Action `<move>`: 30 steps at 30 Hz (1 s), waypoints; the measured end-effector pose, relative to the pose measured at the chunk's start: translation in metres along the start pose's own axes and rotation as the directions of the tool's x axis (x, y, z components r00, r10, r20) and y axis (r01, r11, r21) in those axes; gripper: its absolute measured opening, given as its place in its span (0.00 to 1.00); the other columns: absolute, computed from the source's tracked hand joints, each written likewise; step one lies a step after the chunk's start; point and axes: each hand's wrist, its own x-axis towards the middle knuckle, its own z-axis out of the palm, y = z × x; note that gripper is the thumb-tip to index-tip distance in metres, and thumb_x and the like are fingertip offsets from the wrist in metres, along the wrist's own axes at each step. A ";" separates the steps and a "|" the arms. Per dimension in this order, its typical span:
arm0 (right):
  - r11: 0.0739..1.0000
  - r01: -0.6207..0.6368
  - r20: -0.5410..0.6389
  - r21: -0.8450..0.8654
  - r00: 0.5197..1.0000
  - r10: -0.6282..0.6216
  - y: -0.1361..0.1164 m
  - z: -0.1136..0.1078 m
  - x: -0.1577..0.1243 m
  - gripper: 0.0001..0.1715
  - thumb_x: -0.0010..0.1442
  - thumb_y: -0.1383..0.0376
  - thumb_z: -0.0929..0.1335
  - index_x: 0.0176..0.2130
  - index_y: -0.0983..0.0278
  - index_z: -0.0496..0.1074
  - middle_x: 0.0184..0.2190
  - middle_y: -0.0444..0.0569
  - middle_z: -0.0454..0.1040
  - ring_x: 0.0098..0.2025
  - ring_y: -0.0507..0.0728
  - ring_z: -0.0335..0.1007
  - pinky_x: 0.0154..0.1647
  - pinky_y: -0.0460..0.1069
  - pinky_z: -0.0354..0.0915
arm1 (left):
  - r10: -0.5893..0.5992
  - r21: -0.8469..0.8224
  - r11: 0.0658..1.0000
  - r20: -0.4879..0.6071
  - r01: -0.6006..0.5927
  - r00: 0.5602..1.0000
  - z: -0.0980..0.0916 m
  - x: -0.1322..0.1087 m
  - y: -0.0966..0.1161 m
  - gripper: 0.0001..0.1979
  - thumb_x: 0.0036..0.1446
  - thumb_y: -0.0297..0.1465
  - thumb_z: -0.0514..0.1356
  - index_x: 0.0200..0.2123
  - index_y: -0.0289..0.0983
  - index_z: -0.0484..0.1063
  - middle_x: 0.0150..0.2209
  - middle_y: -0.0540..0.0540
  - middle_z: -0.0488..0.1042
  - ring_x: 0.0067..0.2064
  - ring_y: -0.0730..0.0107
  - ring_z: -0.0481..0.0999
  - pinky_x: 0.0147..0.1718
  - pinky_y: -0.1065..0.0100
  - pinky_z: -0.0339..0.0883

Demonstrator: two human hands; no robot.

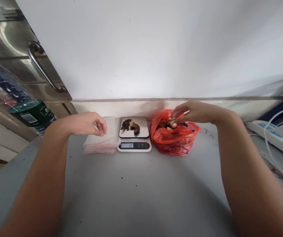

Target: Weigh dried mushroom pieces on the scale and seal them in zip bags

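A small digital kitchen scale point(134, 144) stands at the back of the grey table, with a few dark brown dried pieces point(130, 126) on its metal plate and a lit display. To its right sits an open red plastic bag point(174, 138) of the same dark pieces. My right hand point(195, 112) reaches into the bag's mouth, fingers pinched on a pale-and-brown piece point(173, 123). My left hand point(88, 123) hovers over a stack of small clear zip bags point(99, 144) left of the scale, fingers curled loosely, thumb and forefinger close together, nothing visible in them.
A clear plastic bottle with a green label point(27, 112) lies at the left edge. Steel cabinet doors with a handle point(42, 70) stand behind it. A white power strip point(274, 136) and cable lie at the right. Dark crumbs dot the grey table point(136, 191); a white wall rises behind.
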 end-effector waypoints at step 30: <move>0.993 -0.086 0.186 -0.075 0.978 0.098 -0.006 0.002 -0.015 0.14 0.54 0.62 0.75 0.20 0.59 0.73 0.22 0.46 0.74 0.29 0.58 0.75 0.32 0.51 0.70 | 0.760 0.124 0.650 -0.122 -0.749 0.639 0.098 0.029 0.126 0.12 0.68 0.22 0.59 0.43 0.38 0.83 0.51 0.43 0.80 0.57 0.58 0.75 0.57 0.61 0.68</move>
